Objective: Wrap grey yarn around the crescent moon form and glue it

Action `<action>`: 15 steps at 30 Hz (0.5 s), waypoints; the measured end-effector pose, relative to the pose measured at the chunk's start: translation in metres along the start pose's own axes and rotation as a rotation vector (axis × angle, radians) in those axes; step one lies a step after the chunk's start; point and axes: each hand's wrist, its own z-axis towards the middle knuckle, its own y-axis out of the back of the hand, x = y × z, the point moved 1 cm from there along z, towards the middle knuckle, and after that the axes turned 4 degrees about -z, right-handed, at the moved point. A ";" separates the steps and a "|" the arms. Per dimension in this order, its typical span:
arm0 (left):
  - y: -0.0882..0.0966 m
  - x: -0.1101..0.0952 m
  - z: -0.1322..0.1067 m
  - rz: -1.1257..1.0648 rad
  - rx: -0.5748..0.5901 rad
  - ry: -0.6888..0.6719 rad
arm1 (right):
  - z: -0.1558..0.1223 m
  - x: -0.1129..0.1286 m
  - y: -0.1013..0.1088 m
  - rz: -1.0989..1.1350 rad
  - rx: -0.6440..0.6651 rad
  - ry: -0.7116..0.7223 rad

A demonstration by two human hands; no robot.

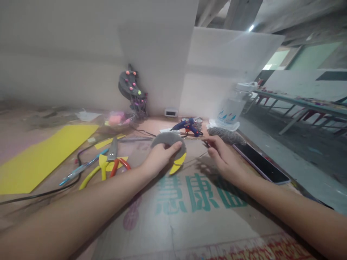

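Observation:
My left hand is closed around a crescent shape wrapped in grey yarn, its thumb pressed on the upper face. The crescent's lower tip shows bare yellow card with a strand of yarn across it. From there a thin grey yarn stretches taut to the right. My right hand pinches the far end of this yarn, with a dark bit showing at the fingertips. Just behind the right hand lies a bundle of grey yarn.
A blue glue gun lies behind the crescent. To the left are scissors, a pen and a yellow sheet. A finished-looking grey crescent with pompoms stands at the back. Right are a phone and a plastic bottle.

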 end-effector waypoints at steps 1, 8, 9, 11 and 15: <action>-0.001 0.001 0.000 0.031 0.019 0.013 | 0.003 -0.004 0.000 -0.028 0.011 -0.076; -0.008 0.010 0.001 0.021 0.122 -0.062 | 0.031 -0.009 -0.016 0.053 0.235 -0.198; -0.009 0.011 0.001 -0.014 0.137 -0.065 | 0.037 -0.005 -0.021 0.098 0.254 -0.185; -0.010 0.010 0.000 -0.066 0.157 -0.063 | 0.050 0.004 -0.032 0.179 0.288 -0.144; -0.010 0.010 0.000 -0.059 0.145 -0.064 | 0.069 0.005 -0.046 0.335 0.332 -0.083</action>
